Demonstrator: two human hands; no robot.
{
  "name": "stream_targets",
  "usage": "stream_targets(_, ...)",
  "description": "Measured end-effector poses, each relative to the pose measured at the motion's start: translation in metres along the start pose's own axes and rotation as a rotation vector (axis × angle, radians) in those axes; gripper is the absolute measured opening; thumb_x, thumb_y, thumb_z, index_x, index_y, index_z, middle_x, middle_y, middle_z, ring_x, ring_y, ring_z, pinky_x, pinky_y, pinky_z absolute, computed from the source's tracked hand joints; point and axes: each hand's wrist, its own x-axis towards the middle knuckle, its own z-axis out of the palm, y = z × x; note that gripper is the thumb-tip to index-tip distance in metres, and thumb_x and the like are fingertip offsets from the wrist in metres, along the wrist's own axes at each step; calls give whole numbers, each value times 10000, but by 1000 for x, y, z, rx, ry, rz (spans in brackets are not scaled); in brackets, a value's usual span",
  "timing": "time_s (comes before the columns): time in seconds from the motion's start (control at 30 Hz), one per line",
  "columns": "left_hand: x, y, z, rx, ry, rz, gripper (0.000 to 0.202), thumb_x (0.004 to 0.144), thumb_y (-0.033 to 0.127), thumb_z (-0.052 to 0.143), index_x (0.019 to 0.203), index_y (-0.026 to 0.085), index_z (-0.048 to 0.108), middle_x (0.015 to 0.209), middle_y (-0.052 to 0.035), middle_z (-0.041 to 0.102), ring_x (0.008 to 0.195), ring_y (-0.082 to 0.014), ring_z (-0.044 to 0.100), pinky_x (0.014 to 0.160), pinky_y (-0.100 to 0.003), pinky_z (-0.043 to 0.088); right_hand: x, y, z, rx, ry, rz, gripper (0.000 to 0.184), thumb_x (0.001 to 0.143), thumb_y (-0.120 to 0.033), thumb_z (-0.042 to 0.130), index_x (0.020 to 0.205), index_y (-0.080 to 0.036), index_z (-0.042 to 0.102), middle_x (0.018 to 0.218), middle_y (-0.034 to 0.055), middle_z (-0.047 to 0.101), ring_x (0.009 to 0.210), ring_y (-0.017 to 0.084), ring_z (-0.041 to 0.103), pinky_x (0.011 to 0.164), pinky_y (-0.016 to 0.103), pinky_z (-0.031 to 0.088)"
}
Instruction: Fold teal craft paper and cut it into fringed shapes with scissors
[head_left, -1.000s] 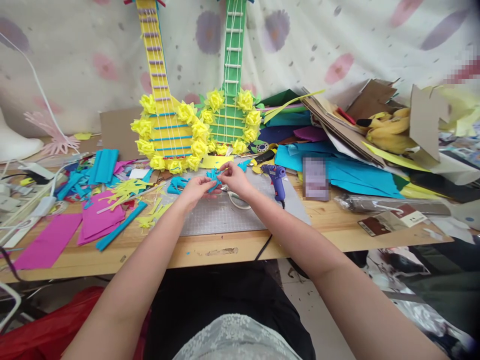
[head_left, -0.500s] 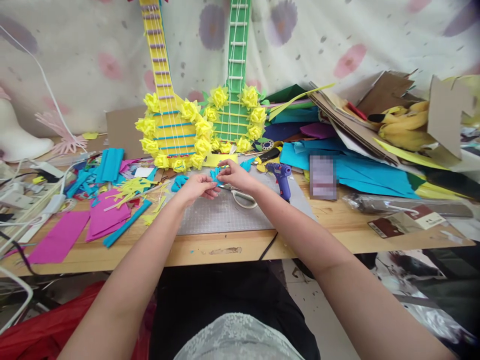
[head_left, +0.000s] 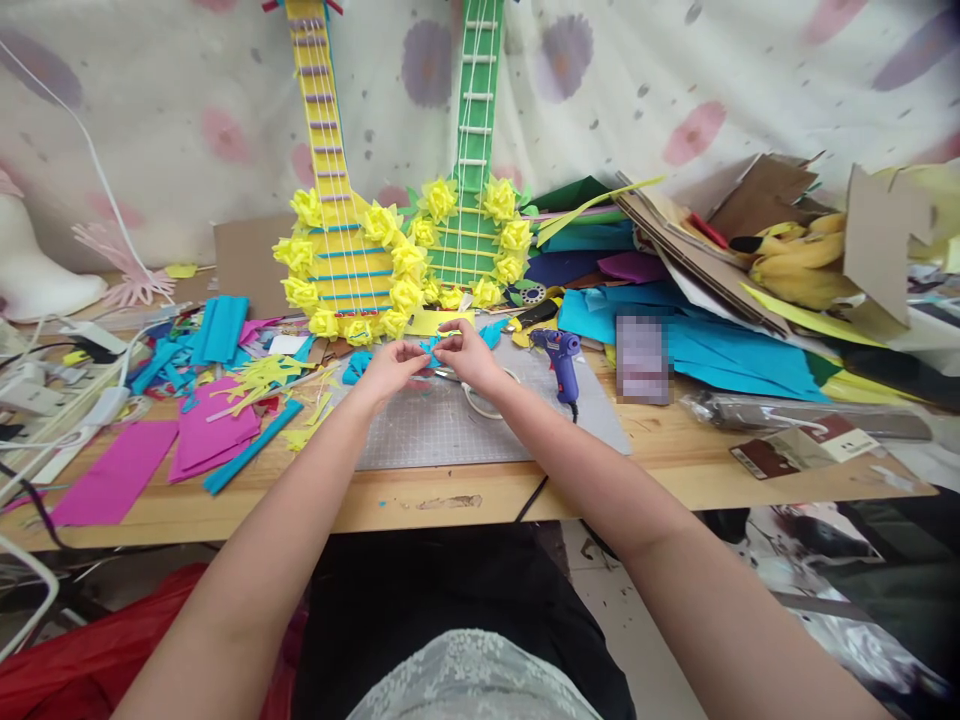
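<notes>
Above the grey cutting mat [head_left: 420,435], my left hand [head_left: 396,370] and my right hand [head_left: 466,355] meet, both closed with fingertips pinching a small crumpled blue piece [head_left: 432,346] of paper-like or felt-like material. The fingers partly hide it. Under my right wrist lie scissors [head_left: 484,405] with pale handles, partly covered by the arm. Another blue folded piece [head_left: 356,367] rests just left of my left hand, and a further blue piece [head_left: 493,333] sits behind my right hand. A purple glue gun [head_left: 562,365] stands to the right on the mat.
Behind the mat lean a yellow toy guitar [head_left: 349,265] and a green one [head_left: 465,235], both edged with yellow flowers. Magenta sheets [head_left: 217,430] and blue and yellow scraps lie left. Blue sheets [head_left: 742,350], cardboard [head_left: 889,240] and a blurred-out rectangle [head_left: 643,360] are right.
My left fingertips have closed in toward my right ones and now pinch the blue piece too. My right hand stays nearly in place. The view has shifted slightly.
</notes>
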Motion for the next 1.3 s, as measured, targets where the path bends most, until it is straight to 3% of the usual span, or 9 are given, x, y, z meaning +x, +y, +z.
stream_targets(0.27, 3, 0, -2, 5, 8, -25, 179, 646, 89, 760, 656, 124, 585, 582, -21, 627, 554, -139, 624, 590, -295, 547, 0, 3, -5, -12, -22, -10, 349, 658, -74, 604, 921, -219, 426, 675, -75, 589, 651, 94, 584, 670, 255, 481)
stream_targets(0.47, 4, -1, -2, 21, 20, -24, 194, 637, 86, 771, 658, 122, 581, 569, -20, 616, 554, -149, 626, 633, -331, 557, -2, -1, -13, 2, -74, 56, 339, 632, -60, 610, 891, -209, 450, 628, -90, 563, 555, 82, 563, 602, 252, 491)
stream_targets(0.7, 1, 0, 0, -16, 45, -11, 165, 682, 110, 739, 715, 133, 579, 597, -1, 605, 595, -145, 631, 617, -322, 564, 3, 3, -16, -52, 18, 32, 339, 615, -35, 580, 876, -210, 452, 625, -79, 558, 549, 91, 545, 586, 257, 475)
stream_targets(0.93, 3, -2, -4, -11, 49, -17, 179, 646, 118, 764, 663, 127, 586, 598, -16, 617, 590, -152, 630, 645, -344, 564, -1, 1, -20, 36, 2, 36, 340, 618, -55, 602, 876, -214, 448, 660, -75, 568, 548, 81, 549, 621, 271, 498)
stream_targets(1.1, 1, -3, -2, -6, 37, -21, 203, 639, 185, 784, 670, 137, 589, 625, -17, 610, 604, -173, 636, 615, -357, 565, -14, -3, -22, 125, 5, 121, 340, 611, -47, 608, 863, -207, 445, 616, -90, 542, 553, 81, 550, 618, 264, 496)
stream_targets(1.2, -2, -2, 3, -14, -13, -42, 234, 639, 233, 789, 731, 138, 596, 703, -23, 631, 632, -169, 641, 583, -333, 562, -22, -1, -24, 164, -3, 162, 334, 609, -55, 623, 854, -206, 453, 592, -96, 538, 545, 79, 548, 613, 258, 495)
stream_targets(1.3, -4, -1, 10, 39, -96, -63, 236, 642, 170, 776, 768, 133, 581, 687, -17, 629, 649, -162, 642, 589, -311, 557, -26, 2, -27, 179, 7, 184, 324, 613, -56, 630, 850, -203, 465, 582, -96, 536, 548, 79, 549, 616, 253, 492)
